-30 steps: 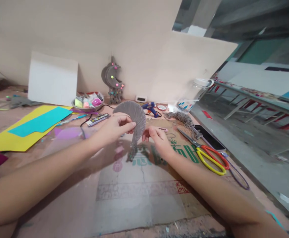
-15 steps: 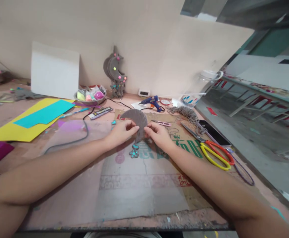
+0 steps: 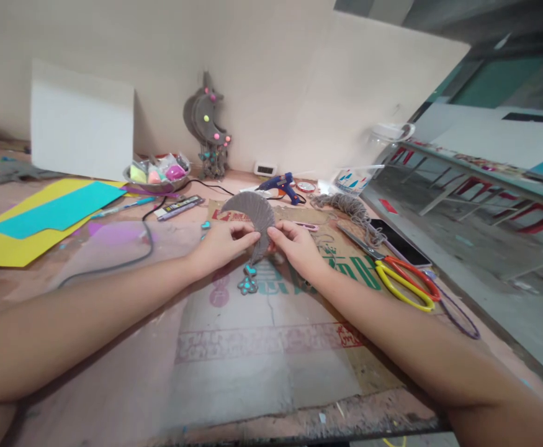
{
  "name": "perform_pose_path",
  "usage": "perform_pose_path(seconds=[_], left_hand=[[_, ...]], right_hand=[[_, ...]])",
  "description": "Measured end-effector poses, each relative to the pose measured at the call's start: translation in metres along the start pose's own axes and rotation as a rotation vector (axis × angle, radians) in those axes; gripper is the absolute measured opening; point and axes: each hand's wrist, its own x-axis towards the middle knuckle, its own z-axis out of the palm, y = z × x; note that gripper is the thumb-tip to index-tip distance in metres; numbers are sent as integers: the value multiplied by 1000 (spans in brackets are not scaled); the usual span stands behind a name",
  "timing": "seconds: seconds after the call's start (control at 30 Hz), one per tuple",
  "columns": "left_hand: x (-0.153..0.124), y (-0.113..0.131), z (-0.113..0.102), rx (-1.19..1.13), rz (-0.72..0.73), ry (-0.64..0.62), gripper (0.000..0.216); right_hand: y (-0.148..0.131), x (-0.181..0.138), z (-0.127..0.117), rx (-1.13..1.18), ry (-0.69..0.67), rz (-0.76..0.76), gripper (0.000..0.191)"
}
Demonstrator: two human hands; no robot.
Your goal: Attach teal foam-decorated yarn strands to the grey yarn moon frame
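A grey yarn-wrapped crescent (image 3: pixel 252 214) is held just above the cardboard sheet (image 3: pixel 271 347) in the middle of the table. My left hand (image 3: pixel 219 245) pinches its lower left edge with closed fingers. My right hand (image 3: pixel 294 245) pinches its lower right edge, fingers closed too. Small teal and grey charms (image 3: pixel 247 279) hang from the crescent's lower tip and rest on the cardboard.
Yellow and red scissors (image 3: pixel 399 279) and a phone (image 3: pixel 399 245) lie to the right. Grey yarn (image 3: pixel 345 205), a blue glue gun (image 3: pixel 280 185) and a finished crescent ornament (image 3: pixel 206 124) sit behind. A bowl of coloured bits (image 3: pixel 157 174), yellow and teal paper (image 3: pixel 43 217) and a black cable (image 3: pixel 126 261) are at left.
The crescent has come down from upright in the air to low over the cardboard. My right hand moved onto its edge. The view shifted slightly.
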Motion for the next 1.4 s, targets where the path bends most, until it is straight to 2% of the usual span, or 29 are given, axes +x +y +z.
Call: perform_pose_path(seconds=[0.1, 0.23, 0.43, 0.8, 1.03, 1.17, 1.3, 1.4], left_hand=[[0, -1, 0, 3, 47, -21, 26], [0, -2, -1, 19, 56, 17, 32], [-1, -1, 1, -60, 59, -81, 29], [-1, 1, 4, 37, -27, -21, 21], [-1, -5, 1, -6, 78, -58, 30], [-1, -2, 1, -17, 37, -64, 28], [-1, 2, 3, 51, -20, -18, 25], [-1, 1, 3, 55, -13, -32, 25]], right_hand=[[1, 1, 0, 7, 2, 4, 26], [3, 1, -1, 26, 6, 6, 25], [1, -1, -1, 12, 52, -9, 22], [3, -1, 0, 16, 33, -1, 19], [3, -1, -1, 10, 54, -11, 21], [2, -2, 0, 20, 39, -10, 18], [1, -3, 3, 35, 15, 9, 18], [2, -2, 3, 39, 8, 10, 19]])
